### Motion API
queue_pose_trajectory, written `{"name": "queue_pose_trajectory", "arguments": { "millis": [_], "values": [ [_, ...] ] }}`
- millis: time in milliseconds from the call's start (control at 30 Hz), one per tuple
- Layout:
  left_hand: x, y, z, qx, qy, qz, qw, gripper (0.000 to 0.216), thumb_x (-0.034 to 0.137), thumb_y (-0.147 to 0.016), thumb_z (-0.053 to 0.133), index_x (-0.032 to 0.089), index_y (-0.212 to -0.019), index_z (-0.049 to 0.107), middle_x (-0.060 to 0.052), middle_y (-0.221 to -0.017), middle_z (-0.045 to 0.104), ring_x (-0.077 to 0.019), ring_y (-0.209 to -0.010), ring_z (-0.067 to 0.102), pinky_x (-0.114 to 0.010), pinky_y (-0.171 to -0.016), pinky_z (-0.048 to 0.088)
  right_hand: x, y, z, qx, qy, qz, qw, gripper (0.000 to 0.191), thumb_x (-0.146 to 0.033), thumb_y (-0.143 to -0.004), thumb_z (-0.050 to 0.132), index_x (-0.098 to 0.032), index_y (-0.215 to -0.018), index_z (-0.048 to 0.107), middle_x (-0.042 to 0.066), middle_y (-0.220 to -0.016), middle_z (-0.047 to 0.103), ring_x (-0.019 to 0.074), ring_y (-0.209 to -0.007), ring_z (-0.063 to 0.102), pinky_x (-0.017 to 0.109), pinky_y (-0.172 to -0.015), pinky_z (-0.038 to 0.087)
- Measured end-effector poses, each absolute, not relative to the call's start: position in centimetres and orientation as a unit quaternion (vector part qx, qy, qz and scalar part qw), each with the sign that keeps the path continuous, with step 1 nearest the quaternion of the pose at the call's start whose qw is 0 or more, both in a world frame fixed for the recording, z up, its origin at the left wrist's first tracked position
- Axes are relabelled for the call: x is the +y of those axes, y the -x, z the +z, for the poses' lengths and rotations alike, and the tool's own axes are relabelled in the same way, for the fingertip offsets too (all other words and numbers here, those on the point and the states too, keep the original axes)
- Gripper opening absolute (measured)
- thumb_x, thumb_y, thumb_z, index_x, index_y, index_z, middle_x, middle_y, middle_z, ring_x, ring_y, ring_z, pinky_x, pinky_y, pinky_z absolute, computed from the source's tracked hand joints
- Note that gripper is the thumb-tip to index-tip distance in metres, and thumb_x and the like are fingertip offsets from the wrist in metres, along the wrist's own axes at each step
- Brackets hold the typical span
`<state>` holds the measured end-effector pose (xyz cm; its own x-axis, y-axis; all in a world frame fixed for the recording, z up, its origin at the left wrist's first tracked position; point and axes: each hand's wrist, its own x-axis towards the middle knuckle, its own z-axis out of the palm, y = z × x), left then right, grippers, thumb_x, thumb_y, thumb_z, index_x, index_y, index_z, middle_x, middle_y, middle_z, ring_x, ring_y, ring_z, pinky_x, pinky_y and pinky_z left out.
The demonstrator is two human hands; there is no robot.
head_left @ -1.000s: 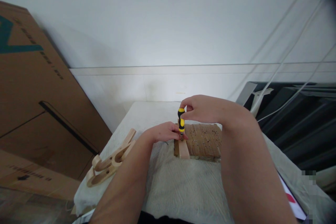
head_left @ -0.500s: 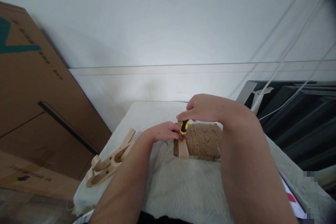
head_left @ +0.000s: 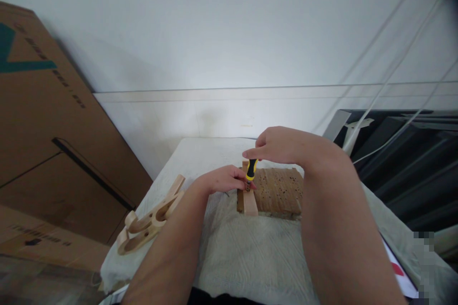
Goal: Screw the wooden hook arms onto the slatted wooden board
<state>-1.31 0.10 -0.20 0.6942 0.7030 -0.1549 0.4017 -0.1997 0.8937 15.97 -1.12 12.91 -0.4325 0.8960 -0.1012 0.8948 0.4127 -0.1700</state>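
My right hand [head_left: 274, 145] is closed round the top of a black-and-yellow screwdriver [head_left: 251, 169], which stands nearly upright with its tip down on a pale wooden strip [head_left: 250, 204]. The strip lies across the left end of a brown board [head_left: 279, 190] dotted with small holes. From the left, my left hand [head_left: 227, 178] reaches onto the strip, its fingers closed around the spot where the screwdriver's tip meets the wood. What sits right under the tip is too small to make out.
Curved wooden pieces [head_left: 153, 221] with holes lie on the cloth-covered table [head_left: 257, 252] at the left. A large cardboard box [head_left: 53, 152] stands left of the table. White cables [head_left: 397, 66] hang at the right, before dark panels [head_left: 422, 167]. A wall rises behind.
The screwdriver handle has turned slightly more upright, and my right hand has shifted a little up and to the right with it. My left hand has stayed in place.
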Motion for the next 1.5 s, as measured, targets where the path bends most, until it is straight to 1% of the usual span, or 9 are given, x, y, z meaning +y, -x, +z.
{"name": "queue_pose_trajectory", "arguments": {
  "millis": [167,300,533,700,933,1033,1200,1367,1500],
  "values": [
    [0.1,1.3,-0.2,0.362,-0.761,0.146,0.518,0.026,0.010,-0.073,0.054,0.017,-0.091,0.071,0.000,-0.089,0.069,-0.0116,-0.086,0.059,-0.023,-0.082,0.043,-0.9,-16.2,12.6,-0.862,0.492,0.117,0.040,0.036,-0.046,-0.075,0.052,-0.022,-0.094,0.071,0.007,-0.090,0.070,0.0188,-0.074,0.060,0.027,-0.058,0.037],
    [0.1,1.4,-0.2,0.360,-0.768,0.145,0.510,0.026,0.012,-0.073,0.055,0.017,-0.093,0.071,-0.001,-0.091,0.069,-0.0131,-0.089,0.059,-0.025,-0.086,0.043,-1.2,-16.1,12.8,-0.864,0.481,0.148,0.033,0.039,-0.052,-0.074,0.054,-0.022,-0.090,0.072,0.007,-0.085,0.070,0.0180,-0.069,0.060,0.027,-0.056,0.037],
    [0.1,1.3,-0.3,0.364,-0.762,0.151,0.514,0.024,0.012,-0.073,0.055,0.017,-0.091,0.071,-0.001,-0.090,0.069,-0.0130,-0.089,0.059,-0.025,-0.086,0.043,-1.9,-15.9,13.2,-0.856,0.488,0.169,0.025,0.036,-0.045,-0.075,0.052,-0.021,-0.094,0.070,0.004,-0.067,0.067,0.0137,-0.051,0.055,0.026,-0.051,0.035],
    [0.1,1.2,-0.4,0.365,-0.750,0.148,0.532,0.023,0.011,-0.073,0.055,0.016,-0.090,0.070,-0.001,-0.088,0.068,-0.0121,-0.087,0.059,-0.025,-0.086,0.042,-2.1,-15.9,13.3,-0.859,0.480,0.180,0.013,0.024,-0.031,-0.069,0.051,-0.023,-0.083,0.070,0.001,-0.060,0.065,0.0143,-0.053,0.055,0.025,-0.047,0.032],
    [0.2,1.3,-0.6,0.355,-0.751,0.158,0.534,0.020,0.014,-0.073,0.058,0.016,-0.089,0.069,-0.001,-0.089,0.068,-0.0126,-0.087,0.059,-0.026,-0.088,0.042,-2.1,-15.7,13.3,-0.845,0.507,0.167,-0.004,0.030,-0.046,-0.069,0.054,-0.019,-0.066,0.066,0.003,-0.053,0.061,0.0131,-0.046,0.051,0.027,-0.044,0.030],
    [0.2,1.3,-0.4,0.355,-0.752,0.154,0.534,0.020,0.013,-0.073,0.056,0.016,-0.088,0.069,-0.001,-0.087,0.068,-0.0123,-0.085,0.058,-0.025,-0.085,0.042,-1.9,-15.7,13.1,-0.846,0.510,0.157,0.003,0.033,-0.048,-0.072,0.052,-0.019,-0.069,0.067,0.004,-0.056,0.062,0.0137,-0.048,0.052,0.027,-0.045,0.030],
    [0.1,1.2,-0.3,0.356,-0.767,0.150,0.513,0.026,0.010,-0.071,0.054,0.016,-0.091,0.070,0.000,-0.087,0.068,-0.0122,-0.086,0.058,-0.024,-0.084,0.041,-1.5,-15.9,12.9,-0.864,0.479,0.150,0.046,0.034,-0.043,-0.074,0.051,-0.021,-0.091,0.070,0.005,-0.072,0.068,0.0152,-0.059,0.057,0.026,-0.051,0.034],
    [0.2,1.3,-0.4,0.355,-0.761,0.153,0.521,0.026,0.010,-0.072,0.054,0.016,-0.091,0.070,0.000,-0.089,0.067,-0.0121,-0.088,0.057,-0.024,-0.085,0.041,-1.4,-16.2,12.8,-0.877,0.450,0.160,0.046,0.031,-0.038,-0.074,0.050,-0.023,-0.091,0.072,0.004,-0.087,0.071,0.0174,-0.071,0.060,0.026,-0.056,0.039],
    [0.1,1.3,-0.4,0.357,-0.759,0.156,0.521,0.027,0.009,-0.071,0.053,0.016,-0.091,0.070,0.000,-0.087,0.067,-0.0114,-0.086,0.057,-0.023,-0.083,0.041,-1.4,-16.2,12.8,-0.870,0.468,0.146,0.052,0.028,-0.038,-0.074,0.050,-0.023,-0.084,0.071,0.004,-0.079,0.070,0.0164,-0.066,0.059,0.026,-0.053,0.037]
  ]
}}
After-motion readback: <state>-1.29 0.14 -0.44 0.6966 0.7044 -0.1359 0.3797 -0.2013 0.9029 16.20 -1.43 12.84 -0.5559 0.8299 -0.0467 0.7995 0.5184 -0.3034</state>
